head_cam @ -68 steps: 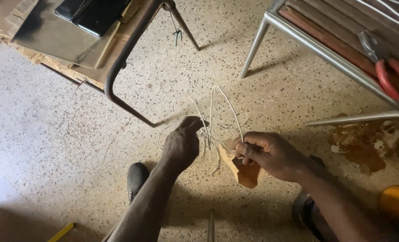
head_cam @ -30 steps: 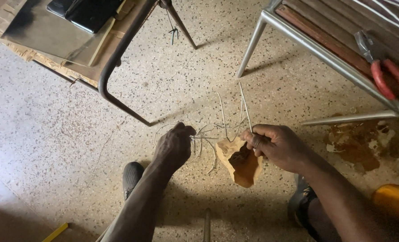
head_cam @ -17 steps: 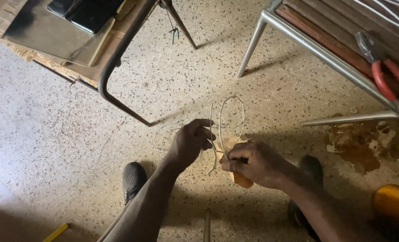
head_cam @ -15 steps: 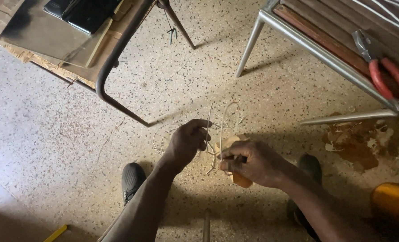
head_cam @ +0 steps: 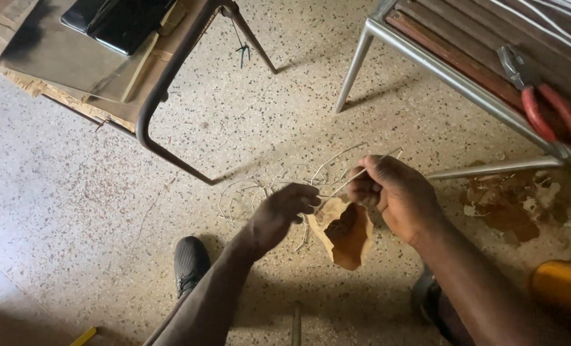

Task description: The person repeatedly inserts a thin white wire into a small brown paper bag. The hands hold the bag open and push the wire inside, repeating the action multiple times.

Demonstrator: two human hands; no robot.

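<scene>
Here both hands, left and right, pinch thin pale wire strands, loosely tangled, their ends still free.

At eleven o'clock from your hands, a flat black rectangular screen device lies on brown cardboard sheets.

At upper right we see red-handled pliers on a slatted bench; upper left, a dark tabletop; lower right, a yellow object.
</scene>
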